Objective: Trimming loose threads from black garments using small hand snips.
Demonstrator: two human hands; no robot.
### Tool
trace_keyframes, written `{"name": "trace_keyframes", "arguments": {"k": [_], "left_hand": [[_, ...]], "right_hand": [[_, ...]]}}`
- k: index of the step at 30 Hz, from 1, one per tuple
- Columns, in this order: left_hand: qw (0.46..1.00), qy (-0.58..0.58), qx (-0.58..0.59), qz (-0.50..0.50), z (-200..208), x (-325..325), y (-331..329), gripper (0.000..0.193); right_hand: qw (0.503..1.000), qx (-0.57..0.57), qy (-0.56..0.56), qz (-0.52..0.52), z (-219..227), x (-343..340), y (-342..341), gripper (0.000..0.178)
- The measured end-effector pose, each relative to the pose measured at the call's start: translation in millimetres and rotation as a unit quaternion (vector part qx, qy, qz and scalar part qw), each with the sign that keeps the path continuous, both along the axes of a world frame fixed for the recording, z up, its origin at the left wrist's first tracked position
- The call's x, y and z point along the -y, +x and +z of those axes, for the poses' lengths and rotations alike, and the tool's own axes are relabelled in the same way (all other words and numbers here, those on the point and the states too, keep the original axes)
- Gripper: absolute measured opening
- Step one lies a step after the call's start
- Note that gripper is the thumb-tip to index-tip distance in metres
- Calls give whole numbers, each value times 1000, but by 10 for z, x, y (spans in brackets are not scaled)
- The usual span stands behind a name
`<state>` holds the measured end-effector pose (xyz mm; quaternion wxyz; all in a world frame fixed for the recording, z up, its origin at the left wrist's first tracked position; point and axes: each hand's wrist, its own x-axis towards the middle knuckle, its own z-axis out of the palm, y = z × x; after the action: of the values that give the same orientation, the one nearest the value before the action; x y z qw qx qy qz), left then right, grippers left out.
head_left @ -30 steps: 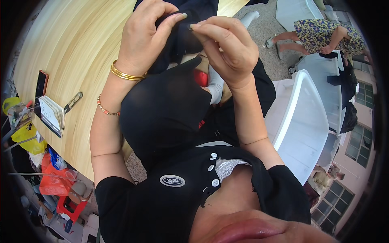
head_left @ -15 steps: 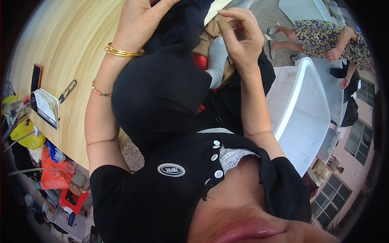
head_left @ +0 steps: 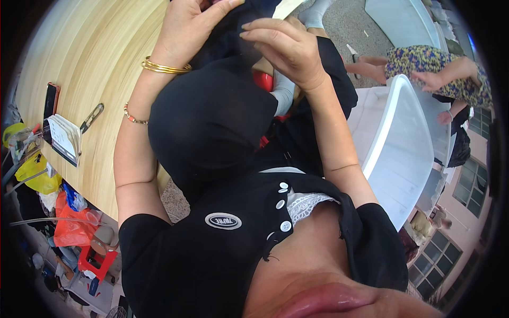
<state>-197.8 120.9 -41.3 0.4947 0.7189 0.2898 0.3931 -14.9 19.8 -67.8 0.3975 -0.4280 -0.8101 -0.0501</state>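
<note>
Dark navy cloth (head_left: 228, 45) lies between my hands at the top edge. My left hand (head_left: 192, 24) is closed at its left side, thumb stretched across the cloth; the upper edge cuts off its other fingers. My right hand (head_left: 289, 50) reaches over from the right, fingers stretched out and close together, tips above the cloth; its thumb is hidden. Behind the right hand a pale cream piece (head_left: 286, 7), paper or fabric, sticks up. Rounded black clothing (head_left: 207, 124) fills the middle below. Gold bangles (head_left: 159, 66) circle my left wrist.
A light wood table (head_left: 106, 47) on the left bears a phone (head_left: 52, 98), a notepad (head_left: 64, 137) and a small metal tool (head_left: 92, 117). A white plastic tub (head_left: 400, 153) stands at the right. Beyond it is a person in a floral dress (head_left: 424, 66).
My right hand has moved left over the dark cloth, its fingers straightening from a bent, pinch-like shape. My left hand has hardly moved. The person in the floral dress has shifted an arm.
</note>
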Motion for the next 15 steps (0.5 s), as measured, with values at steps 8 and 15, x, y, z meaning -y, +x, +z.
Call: {"name": "trace_keyframes", "arguments": {"k": [8,15], "left_hand": [[998,43,5,-46,-200,-94,-24,15],[998,16,7,-65,-272,-129,-23,14]], "right_hand": [[996,-31,-74,33,256,67,-91,28],[998,-31,-49,12,303,-9,-58,24]]}}
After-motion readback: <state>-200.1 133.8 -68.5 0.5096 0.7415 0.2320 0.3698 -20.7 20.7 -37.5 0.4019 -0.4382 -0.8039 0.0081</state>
